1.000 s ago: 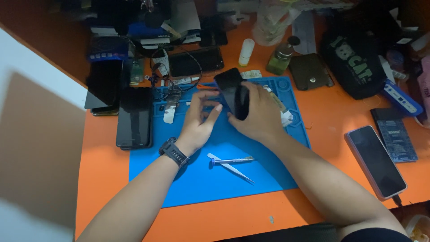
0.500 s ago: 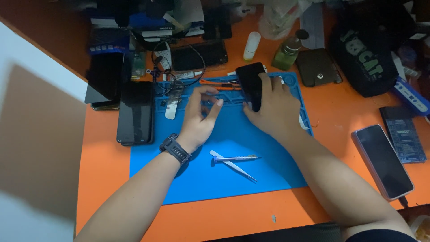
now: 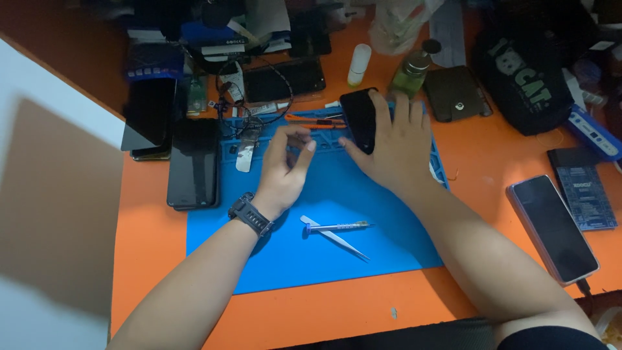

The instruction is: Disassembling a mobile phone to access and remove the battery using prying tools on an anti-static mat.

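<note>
Orange fills the worktop (image 3: 155,259) under me, with a blue repair mat (image 3: 363,253) laid across the middle as my landmark.

Left of the mat lie two dark phones (image 3: 192,163), flat and face up, one above the other. On the mat's upper left corner sits a small silvery part (image 3: 244,155), beside a loop of black cable (image 3: 256,97).

My left hand (image 3: 285,170), with a dark watch (image 3: 251,214) on the wrist, hovers over the mat's upper half, thumb and fingertips drawn together as if pinching something tiny; whether anything sits between them I cannot tell.

Low on the mat lie a slim screwdriver (image 3: 340,227) and tweezers (image 3: 337,240), crossing near their left ends.

My right hand (image 3: 395,146) grips a black phone (image 3: 361,118) at the mat's top edge, thumb on its near side, fingers spread behind it. I judge it stiff, smooth and a bit slippery, light, with glass that could crack; the long edges are the safest hold.

Above the mat stand a white bottle (image 3: 358,64) and a greenish glass bottle (image 3: 411,72) with a dark cap, contents unclear. Right of the mat are a brown pouch (image 3: 457,93), a black bag (image 3: 525,71) and another phone (image 3: 552,227).
</note>
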